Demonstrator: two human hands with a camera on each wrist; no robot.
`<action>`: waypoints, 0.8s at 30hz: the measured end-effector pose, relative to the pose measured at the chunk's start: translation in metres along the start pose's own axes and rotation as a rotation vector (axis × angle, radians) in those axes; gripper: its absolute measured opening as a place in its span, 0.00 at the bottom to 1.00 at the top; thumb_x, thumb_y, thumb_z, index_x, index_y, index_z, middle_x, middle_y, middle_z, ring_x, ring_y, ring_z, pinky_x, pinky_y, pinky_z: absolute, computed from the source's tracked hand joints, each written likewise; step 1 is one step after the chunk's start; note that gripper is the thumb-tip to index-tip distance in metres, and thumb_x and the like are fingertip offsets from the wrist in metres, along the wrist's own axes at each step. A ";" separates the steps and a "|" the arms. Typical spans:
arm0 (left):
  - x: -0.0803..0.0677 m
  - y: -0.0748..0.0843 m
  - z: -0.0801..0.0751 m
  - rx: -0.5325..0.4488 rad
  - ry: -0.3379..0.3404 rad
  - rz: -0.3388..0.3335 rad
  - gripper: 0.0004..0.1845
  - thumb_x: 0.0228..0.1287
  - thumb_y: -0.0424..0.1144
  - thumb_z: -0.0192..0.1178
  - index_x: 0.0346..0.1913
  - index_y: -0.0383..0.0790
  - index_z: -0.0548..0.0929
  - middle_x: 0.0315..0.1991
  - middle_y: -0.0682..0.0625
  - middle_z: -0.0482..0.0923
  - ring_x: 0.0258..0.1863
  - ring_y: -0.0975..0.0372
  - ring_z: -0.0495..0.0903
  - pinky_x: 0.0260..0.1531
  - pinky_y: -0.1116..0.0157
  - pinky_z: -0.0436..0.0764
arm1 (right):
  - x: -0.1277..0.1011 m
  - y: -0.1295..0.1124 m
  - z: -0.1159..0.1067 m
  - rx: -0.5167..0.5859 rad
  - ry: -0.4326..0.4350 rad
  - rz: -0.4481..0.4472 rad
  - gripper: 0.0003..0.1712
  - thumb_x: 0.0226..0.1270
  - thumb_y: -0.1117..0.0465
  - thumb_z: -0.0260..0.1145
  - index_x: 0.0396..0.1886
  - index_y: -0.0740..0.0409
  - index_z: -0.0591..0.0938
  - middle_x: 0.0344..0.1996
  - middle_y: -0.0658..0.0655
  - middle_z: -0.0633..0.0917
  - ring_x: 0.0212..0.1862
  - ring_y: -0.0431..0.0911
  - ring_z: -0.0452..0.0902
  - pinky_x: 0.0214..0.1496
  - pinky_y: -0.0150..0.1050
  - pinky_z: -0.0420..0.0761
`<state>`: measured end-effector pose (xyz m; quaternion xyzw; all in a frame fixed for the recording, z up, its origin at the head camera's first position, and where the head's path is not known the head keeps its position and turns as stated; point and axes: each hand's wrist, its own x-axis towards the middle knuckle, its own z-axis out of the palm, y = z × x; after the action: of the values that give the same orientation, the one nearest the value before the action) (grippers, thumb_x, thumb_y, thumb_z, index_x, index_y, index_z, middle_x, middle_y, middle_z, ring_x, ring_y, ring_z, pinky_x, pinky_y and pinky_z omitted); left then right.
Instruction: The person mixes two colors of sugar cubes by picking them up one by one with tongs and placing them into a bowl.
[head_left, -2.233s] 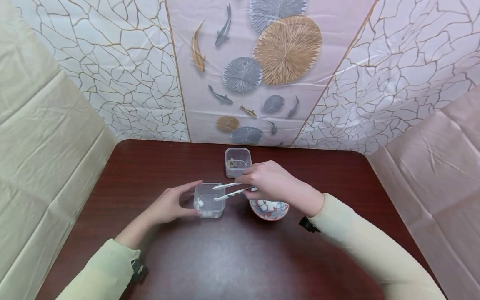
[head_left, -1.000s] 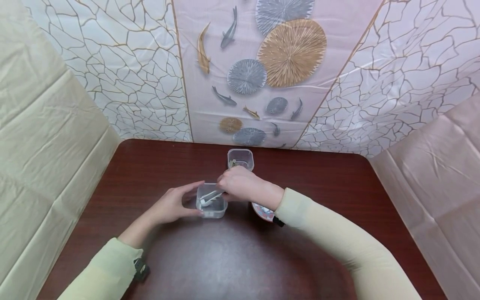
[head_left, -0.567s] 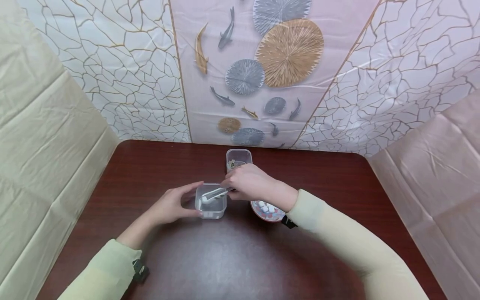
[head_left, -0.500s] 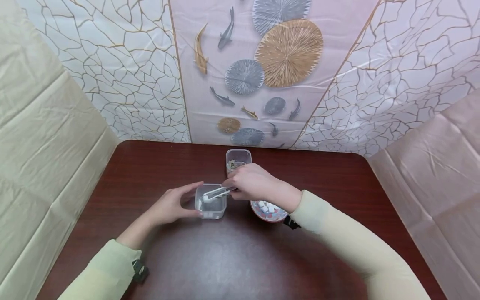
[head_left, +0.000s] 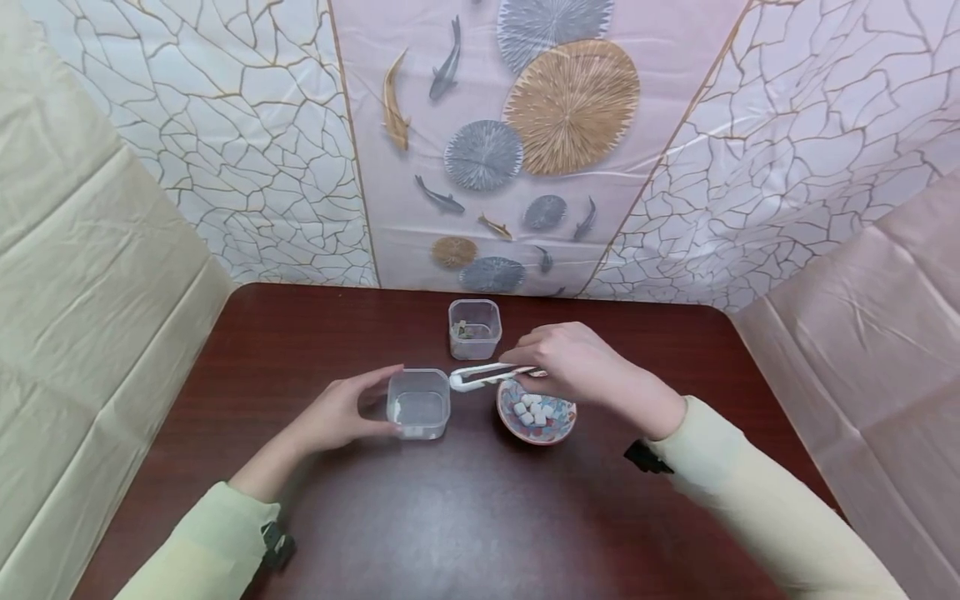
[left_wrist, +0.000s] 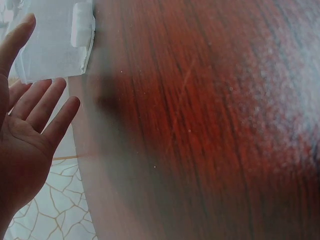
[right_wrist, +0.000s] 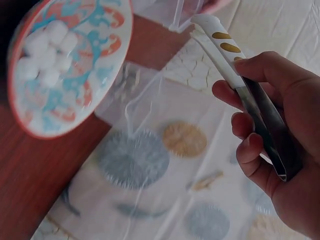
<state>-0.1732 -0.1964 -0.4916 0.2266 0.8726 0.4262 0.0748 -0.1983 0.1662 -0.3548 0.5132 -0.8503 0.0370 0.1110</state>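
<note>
Both hands worked over a dark wooden table [head_left: 480, 517]. Her or his left hand [head_left: 341, 410] lay beside the nearer clear tub, fingers straight and spread, thumb and forefinger reaching to either side of its left wall; whether they pressed the plastic could not be told. On the other side, the right hand [head_left: 577, 367] had its fingers curled round one pair of white-tipped tongs [head_left: 487, 377], held level above the table between that tub and the bowl. The tongs' tips pointed left toward the tub's rim, close together; nothing could be made out between them.

Behind the table hung one patterned backdrop [head_left: 525, 142] with printed fish and round fans, flanked by plain sheets.

Two clear plastic tubs stood on the table. The nearer clear tub [head_left: 418, 404] sat at centre, just left of the bowl; its contents were too faint to tell. The far clear tub [head_left: 474, 328] stood behind it, near the back edge, with a few small dark bits inside.

One patterned bowl [head_left: 537, 417] rested just beneath the right hand, holding a small heap of white cubes [head_left: 534, 410], roughly seven, too crowded to count surely.
</note>
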 end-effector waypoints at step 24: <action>-0.001 0.000 0.001 0.004 0.003 0.014 0.50 0.53 0.45 0.85 0.79 0.42 0.73 0.70 0.40 0.80 0.66 0.48 0.83 0.66 0.45 0.79 | -0.083 0.016 -0.003 0.038 -0.013 0.165 0.14 0.52 0.67 0.79 0.37 0.44 0.91 0.24 0.37 0.79 0.27 0.32 0.74 0.27 0.36 0.76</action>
<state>-0.1722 -0.1959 -0.4917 0.2321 0.8721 0.4251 0.0703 -0.1744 0.2457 -0.3698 0.4437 -0.8895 0.0586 0.0923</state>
